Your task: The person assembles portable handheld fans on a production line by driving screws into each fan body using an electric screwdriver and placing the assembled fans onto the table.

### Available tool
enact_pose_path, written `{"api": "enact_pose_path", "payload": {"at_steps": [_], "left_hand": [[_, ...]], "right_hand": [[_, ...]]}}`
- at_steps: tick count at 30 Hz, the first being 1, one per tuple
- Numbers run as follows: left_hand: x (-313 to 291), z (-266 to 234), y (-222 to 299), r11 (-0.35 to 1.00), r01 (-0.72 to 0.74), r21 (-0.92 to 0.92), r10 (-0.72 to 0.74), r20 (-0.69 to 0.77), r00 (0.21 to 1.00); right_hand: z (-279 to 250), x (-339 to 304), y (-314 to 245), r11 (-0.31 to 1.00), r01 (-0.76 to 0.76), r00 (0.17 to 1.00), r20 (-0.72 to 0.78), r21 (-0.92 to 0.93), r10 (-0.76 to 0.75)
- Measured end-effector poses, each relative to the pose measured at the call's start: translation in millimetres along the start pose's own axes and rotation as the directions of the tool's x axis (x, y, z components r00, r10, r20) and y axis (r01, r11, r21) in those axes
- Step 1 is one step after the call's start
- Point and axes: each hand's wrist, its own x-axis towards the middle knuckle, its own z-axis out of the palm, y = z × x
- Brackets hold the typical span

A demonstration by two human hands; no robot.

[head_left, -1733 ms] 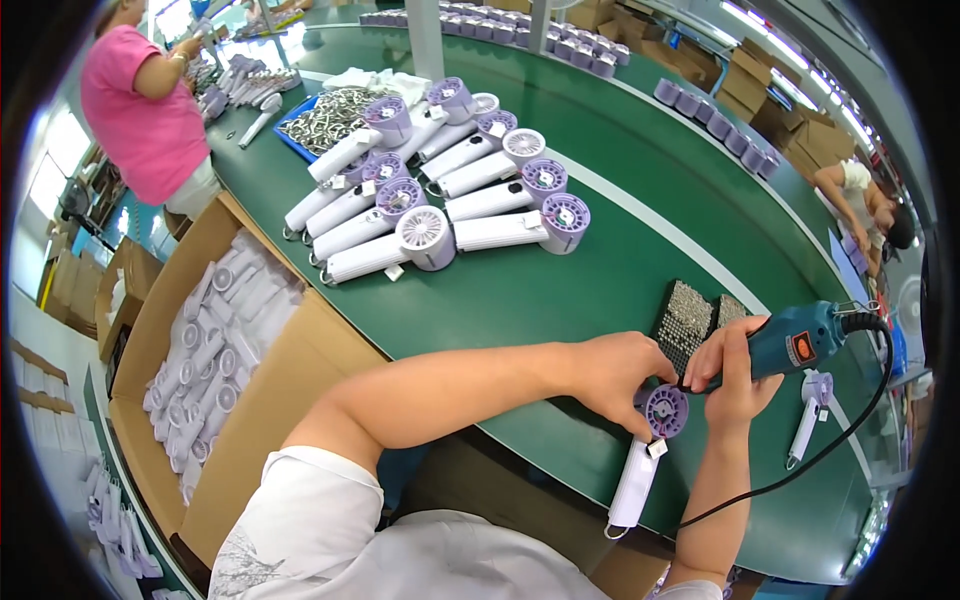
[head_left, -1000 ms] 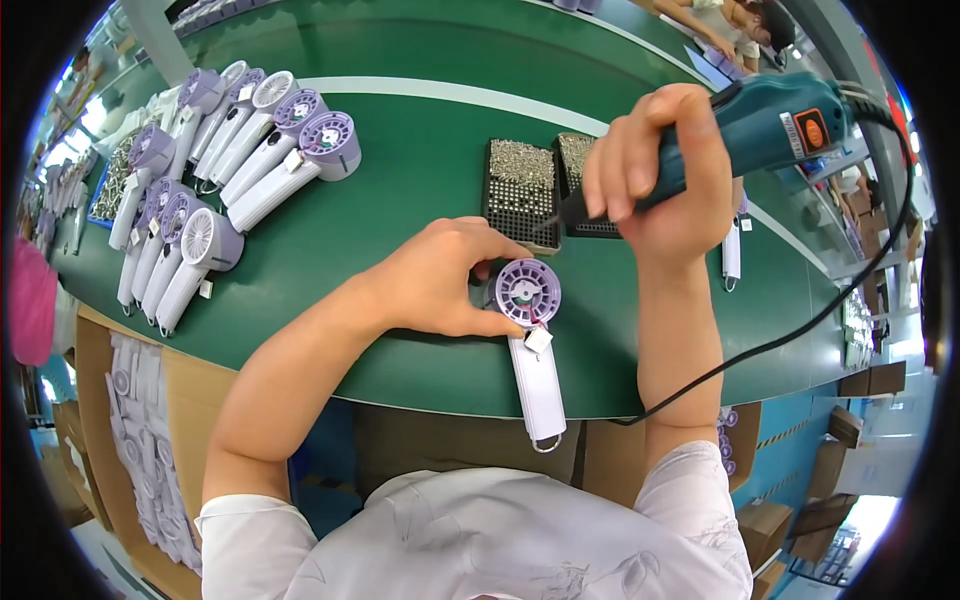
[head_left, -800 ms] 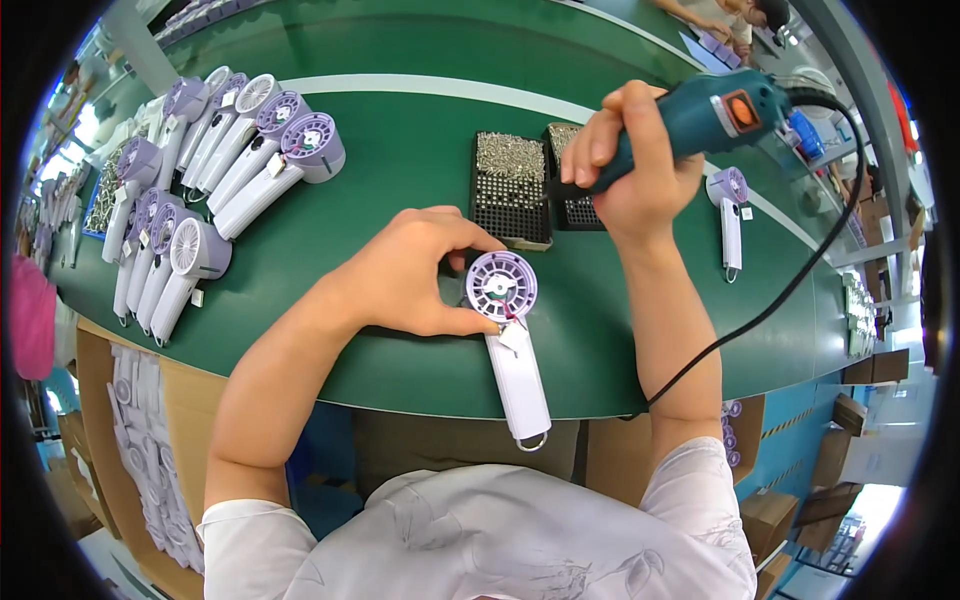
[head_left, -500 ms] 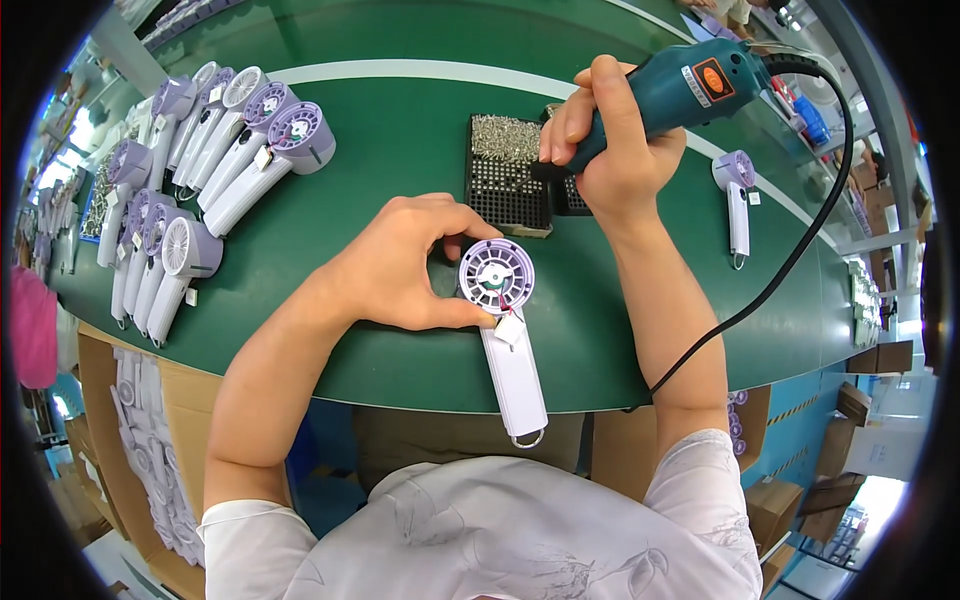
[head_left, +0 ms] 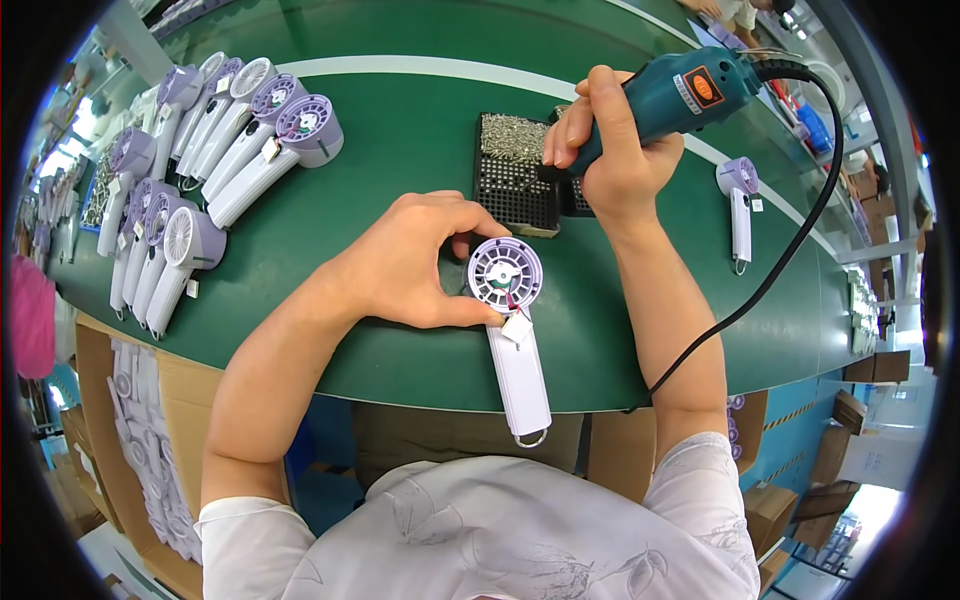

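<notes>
My left hand [head_left: 425, 265] grips the round purple head of a handheld fan [head_left: 520, 375], thumb on one side and fingers on the other. The fan lies on the green table, white handle toward me, with a wire loop at its end. A small white connector on thin wires rests where head and handle meet. In my right hand [head_left: 630, 150] is a teal electric screwdriver [head_left: 680, 90], its dark nose pointing left and down over the screw tray [head_left: 520, 200]. The tip of the bit is hard to make out. This black perforated tray holds many small silvery screws.
Several purple-and-white fans [head_left: 245, 140] lie grouped at the left. Another single fan [head_left: 740, 210] lies at the right. The black power cord [head_left: 775, 275] loops down past my right forearm. A cardboard box [head_left: 190, 400] of white parts stands below the table's left edge.
The view has shifted slightly. My left hand still holds the fan in place, and the screwdriver in my right hand sits slightly lower, near the screw tray.
</notes>
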Motion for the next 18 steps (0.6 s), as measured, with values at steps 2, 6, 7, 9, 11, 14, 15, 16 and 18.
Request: {"api": "enact_pose_path", "payload": {"at_steps": [2, 6, 7, 9, 11, 14, 15, 16, 18], "left_hand": [[0.7, 0.4, 0.3, 1.0, 0.005, 0.004, -0.005, 0.01, 1.0], [0.8, -2.3, 5.2, 1.0, 0.03, 0.009, -0.031, 0.018, 0.999], [1.2, -4.0, 8.8, 0.997, 0.074, -0.006, -0.074, 0.037, 0.997], [1.6, -4.6, 11.2, 0.993, 0.118, -0.017, -0.117, 0.054, 0.992], [1.6, -5.0, 10.3, 0.995, 0.096, -0.001, -0.096, 0.053, 0.994], [0.2, -8.8, 8.3, 0.992, 0.128, 0.006, -0.129, 0.045, 0.991], [-1.5, -9.1, 2.6, 0.995, 0.095, 0.012, -0.096, 0.019, 0.995], [-2.7, -10.4, -0.2, 0.998, 0.064, 0.02, -0.064, -0.005, 0.998], [-4.3, -11.6, -0.9, 0.996, 0.081, 0.025, -0.081, -0.004, 0.997]], "right_hand": [[0.8, -0.2, 0.1, 1.0, 0.002, 1.0, 0.005, 0.003, -0.002], [9.8, -0.5, -0.7, 0.997, -0.048, 0.999, 0.014, -0.053, 0.049], [12.0, -0.6, -1.1, 0.996, -0.058, 0.998, 0.015, -0.066, 0.059], [12.5, -1.1, -2.2, 0.996, -0.073, 0.997, 0.015, -0.053, 0.074], [10.6, -2.6, -4.8, 0.997, -0.076, 0.997, -0.011, -0.005, 0.076], [4.4, -1.7, -16.9, 0.993, -0.032, 0.999, -0.017, 0.114, 0.034], [3.5, -0.8, -23.7, 0.987, -0.009, 1.0, -0.01, 0.162, 0.011], [3.6, 0.7, -31.1, 0.975, -0.013, 1.0, 0.026, 0.22, 0.008], [1.1, 2.9, -43.9, 0.959, -0.034, 0.994, 0.111, 0.283, 0.002]]}}
